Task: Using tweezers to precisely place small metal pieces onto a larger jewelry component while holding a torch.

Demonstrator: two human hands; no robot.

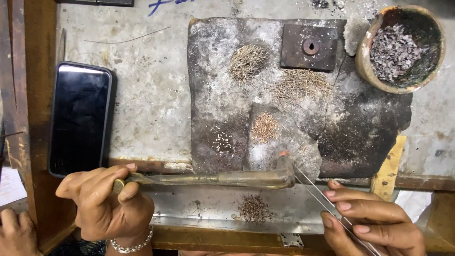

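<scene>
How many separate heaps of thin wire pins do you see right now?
4. One heap upper left on the charred slab, one below the square block, a coppery one mid-slab, one on the metal tray. More may be hidden.

Open tabletop [151, 95] lies between the phone [80, 118] and the charred slab [360, 128] — room for a hand. The bowl [403, 47] and square block [309, 46] crowd the slab's far corner.
</scene>
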